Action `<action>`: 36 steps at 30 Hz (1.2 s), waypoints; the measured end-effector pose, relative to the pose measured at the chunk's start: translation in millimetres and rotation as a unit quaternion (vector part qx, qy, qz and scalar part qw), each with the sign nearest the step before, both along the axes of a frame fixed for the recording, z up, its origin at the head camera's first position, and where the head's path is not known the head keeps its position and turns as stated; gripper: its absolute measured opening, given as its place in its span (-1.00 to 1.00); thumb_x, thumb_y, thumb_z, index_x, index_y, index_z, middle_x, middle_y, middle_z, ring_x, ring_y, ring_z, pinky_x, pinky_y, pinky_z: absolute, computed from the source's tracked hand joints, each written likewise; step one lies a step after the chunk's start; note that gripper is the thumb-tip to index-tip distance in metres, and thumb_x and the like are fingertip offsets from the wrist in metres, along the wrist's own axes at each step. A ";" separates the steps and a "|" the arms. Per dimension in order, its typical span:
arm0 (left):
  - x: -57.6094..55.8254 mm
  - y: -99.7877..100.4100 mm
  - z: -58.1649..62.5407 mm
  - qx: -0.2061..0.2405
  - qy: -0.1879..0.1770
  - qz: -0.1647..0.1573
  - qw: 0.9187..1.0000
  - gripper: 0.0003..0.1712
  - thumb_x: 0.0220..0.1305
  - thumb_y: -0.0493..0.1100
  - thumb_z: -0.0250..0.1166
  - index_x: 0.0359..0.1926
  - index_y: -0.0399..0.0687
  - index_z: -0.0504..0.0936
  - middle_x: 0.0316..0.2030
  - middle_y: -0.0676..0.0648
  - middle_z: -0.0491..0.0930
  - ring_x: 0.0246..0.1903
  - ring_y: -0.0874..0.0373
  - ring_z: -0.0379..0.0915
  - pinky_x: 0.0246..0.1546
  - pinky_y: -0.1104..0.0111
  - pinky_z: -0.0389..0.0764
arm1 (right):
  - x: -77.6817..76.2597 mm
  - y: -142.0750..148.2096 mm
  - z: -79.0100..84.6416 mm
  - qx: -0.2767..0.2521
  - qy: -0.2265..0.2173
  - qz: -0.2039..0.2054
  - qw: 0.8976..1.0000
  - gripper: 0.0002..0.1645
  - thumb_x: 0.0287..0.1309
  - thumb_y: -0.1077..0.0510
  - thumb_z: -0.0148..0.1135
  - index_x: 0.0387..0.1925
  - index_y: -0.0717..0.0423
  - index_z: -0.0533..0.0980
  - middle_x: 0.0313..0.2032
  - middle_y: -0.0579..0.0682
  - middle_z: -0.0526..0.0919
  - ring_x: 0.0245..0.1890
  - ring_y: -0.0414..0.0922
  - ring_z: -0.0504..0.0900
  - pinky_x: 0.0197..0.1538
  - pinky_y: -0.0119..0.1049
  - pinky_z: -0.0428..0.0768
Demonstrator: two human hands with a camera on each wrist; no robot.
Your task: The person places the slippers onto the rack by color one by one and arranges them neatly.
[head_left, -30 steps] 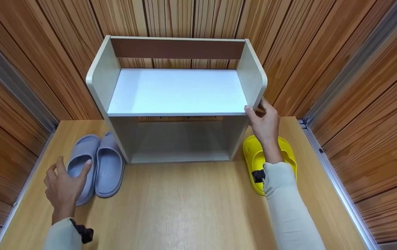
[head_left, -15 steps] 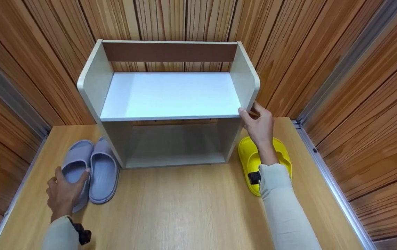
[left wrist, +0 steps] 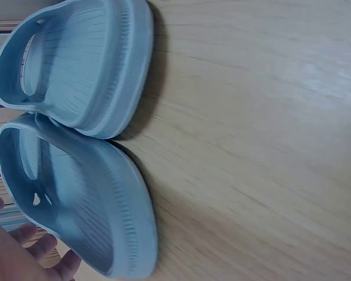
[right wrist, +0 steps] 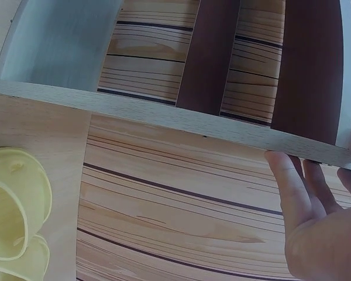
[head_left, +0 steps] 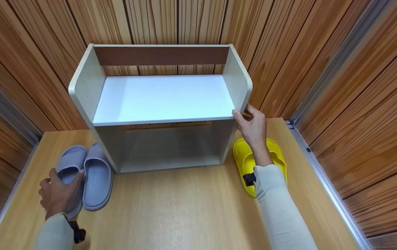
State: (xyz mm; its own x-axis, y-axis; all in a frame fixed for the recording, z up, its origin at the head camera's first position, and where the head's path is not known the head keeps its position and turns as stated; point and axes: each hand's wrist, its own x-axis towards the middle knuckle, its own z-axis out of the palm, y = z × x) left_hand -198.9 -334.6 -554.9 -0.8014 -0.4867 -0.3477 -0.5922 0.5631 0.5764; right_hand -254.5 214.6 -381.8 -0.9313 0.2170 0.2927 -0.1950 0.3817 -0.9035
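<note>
A pair of grey-blue slippers sits on the floor to the left of a small two-tier shelf point(head_left: 163, 99). My left hand point(head_left: 56, 194) straddles the outer slipper point(head_left: 72, 157), its thumb on the inner side and its fingers spread along the outer side. In the left wrist view, those fingers lie loosely beside the outer slipper's wall point(left wrist: 134, 234). The inner slipper point(head_left: 97, 184) stands against the shelf's left panel. My right hand point(head_left: 254, 130) grips the shelf's right panel, thumb at the front corner of the upper board and fingers on the panel's outer face.
Yellow slippers point(head_left: 242, 151) lie right of the shelf, partly hidden under my right forearm. Wood-plank walls point(head_left: 156, 21) close in the back and both sides. A metal rail point(head_left: 318, 173) runs along the floor's right edge. Light wood flooring point(head_left: 163, 208) spreads in front.
The head view has shifted, so the scene slides left and slightly down. My left hand has come closer round the outer slipper. The right hand keeps its hold on the shelf.
</note>
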 end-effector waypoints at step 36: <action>-4.7 -3.6 -5.7 -0.033 0.017 -0.029 0.999 0.22 0.27 0.12 0.36 0.57 -0.31 -0.25 0.39 -0.63 -0.16 0.33 -0.58 -0.15 0.23 -0.40 0.07 | -1.8 0.5 -2.6 -0.003 0.013 -0.004 1.000 -0.41 0.36 0.05 0.31 0.34 0.19 0.48 0.23 0.15 0.59 0.11 0.10 0.63 -0.04 -0.04 0.68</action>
State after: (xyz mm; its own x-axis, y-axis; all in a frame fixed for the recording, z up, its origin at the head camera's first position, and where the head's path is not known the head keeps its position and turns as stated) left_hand -203.6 -338.2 -560.5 -0.8398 -0.4602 -0.2881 -0.5379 0.6328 0.5570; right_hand -256.4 215.1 -384.3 -0.9217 0.2263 0.3150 -0.2151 0.3775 -0.9007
